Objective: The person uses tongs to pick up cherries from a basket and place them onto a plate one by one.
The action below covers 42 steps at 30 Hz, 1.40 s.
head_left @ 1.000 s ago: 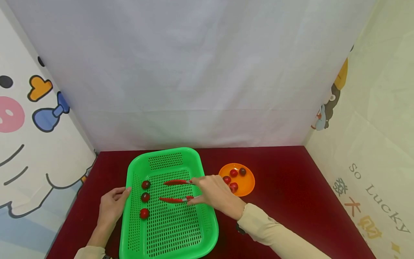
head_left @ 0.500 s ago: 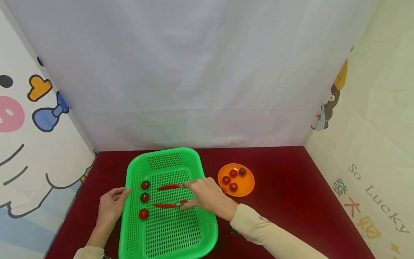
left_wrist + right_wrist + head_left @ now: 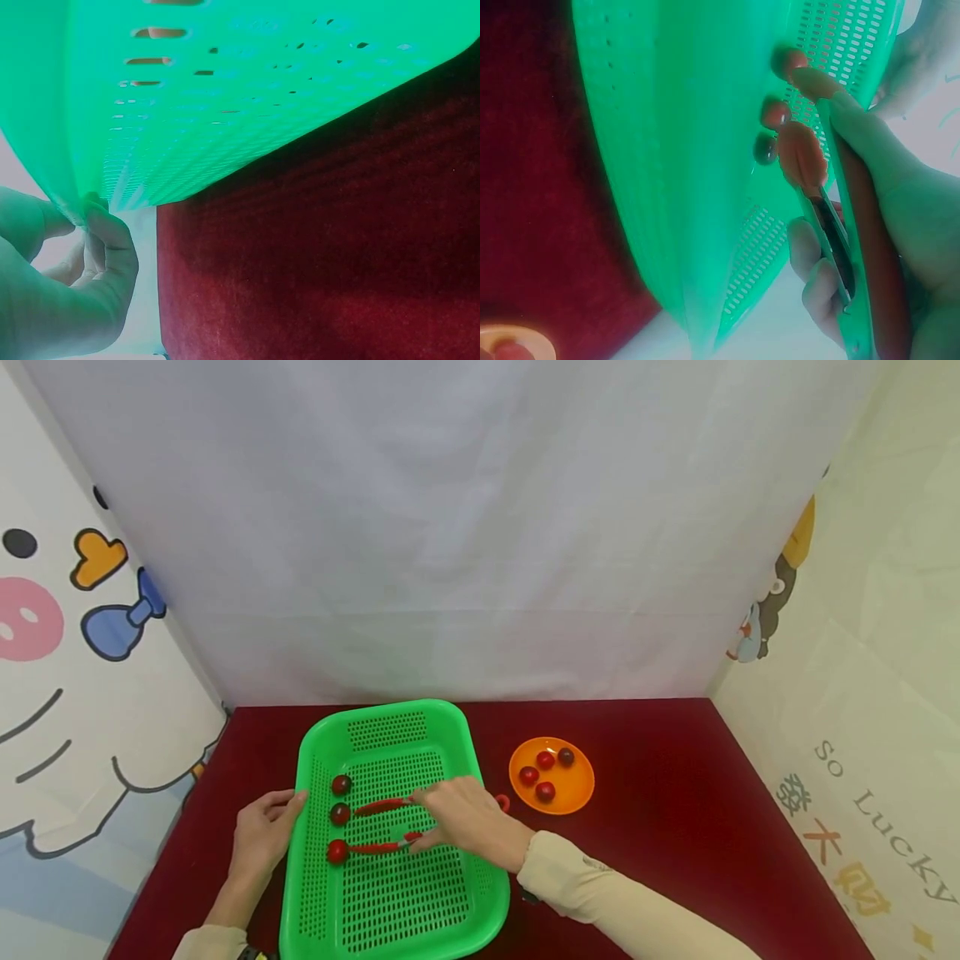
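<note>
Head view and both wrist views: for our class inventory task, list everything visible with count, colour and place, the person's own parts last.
Flat cloth-like tabletop: 1, dark red, foreground
Rectangular perforated plastic basket: 1, green, on the tabletop
Small round glossy fruits in the basket: 3, red to dark red, along its left side
Long tongs: 1, red and silver, reaching into the basket
Round shallow plate: 1, orange, right of the basket
Small round fruits on the plate: 4, three red, one dark
Hanging cloth backdrop: 1, pale grey, behind
Printed sheets: 2, white and cream, either side
Sleeves: 2, cream, forearms
Left hand: 1, bare, pinching the basket's left rim
Right hand: 1, bare, gripping the tongs
</note>
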Tool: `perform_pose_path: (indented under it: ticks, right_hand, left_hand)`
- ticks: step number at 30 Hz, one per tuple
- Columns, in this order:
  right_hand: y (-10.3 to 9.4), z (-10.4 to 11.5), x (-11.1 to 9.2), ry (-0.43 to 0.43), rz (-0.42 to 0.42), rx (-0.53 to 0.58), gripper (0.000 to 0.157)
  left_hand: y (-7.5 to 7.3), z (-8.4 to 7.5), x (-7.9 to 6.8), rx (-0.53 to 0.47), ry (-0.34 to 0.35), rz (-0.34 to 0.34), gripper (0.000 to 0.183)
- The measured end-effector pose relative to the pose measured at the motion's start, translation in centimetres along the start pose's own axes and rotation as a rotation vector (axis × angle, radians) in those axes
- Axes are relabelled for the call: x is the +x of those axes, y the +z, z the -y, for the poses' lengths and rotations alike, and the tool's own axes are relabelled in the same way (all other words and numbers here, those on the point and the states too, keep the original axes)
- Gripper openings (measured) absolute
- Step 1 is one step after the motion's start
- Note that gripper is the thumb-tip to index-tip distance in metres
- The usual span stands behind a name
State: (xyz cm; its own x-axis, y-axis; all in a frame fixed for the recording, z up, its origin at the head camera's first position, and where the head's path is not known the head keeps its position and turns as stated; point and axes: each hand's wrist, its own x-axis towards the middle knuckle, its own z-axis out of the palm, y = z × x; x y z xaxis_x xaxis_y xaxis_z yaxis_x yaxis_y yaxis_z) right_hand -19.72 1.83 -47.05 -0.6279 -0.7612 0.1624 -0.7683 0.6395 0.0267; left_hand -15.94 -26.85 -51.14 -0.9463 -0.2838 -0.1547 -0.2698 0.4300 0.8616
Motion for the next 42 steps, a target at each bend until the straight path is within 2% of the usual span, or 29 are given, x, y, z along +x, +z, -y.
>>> perform_pose_path:
  ticks: [7, 14, 18, 38, 42]
  right_hand:
    - [0.1, 0.6, 0.5, -0.029, 0.000, -0.038, 0.047]
    - [0.4, 1.3, 0.9, -0.030, 0.037, -0.045, 0.047]
    - [0.5, 1.6, 0.9, -0.040, 0.037, -0.064, 0.043]
    - [1.2, 1.6, 1.1, -0.057, 0.074, -0.074, 0.047]
    - [1.3, 1.5, 1.0, -0.052, 0.067, -0.077, 0.043]
  left_hand:
    - [0.0, -0.1, 0.0, 0.011, 0.007, -0.005, 0.056]
    - [0.1, -0.2, 0.0, 0.013, 0.005, -0.009, 0.054]
    - [0.1, -0.2, 0.1, 0.016, 0.003, -0.008, 0.054]
    - [0.1, 0.0, 0.1, 0.015, -0.002, -0.025, 0.052]
    - [0.1, 0.0, 0.1, 0.020, -0.003, -0.021, 0.053]
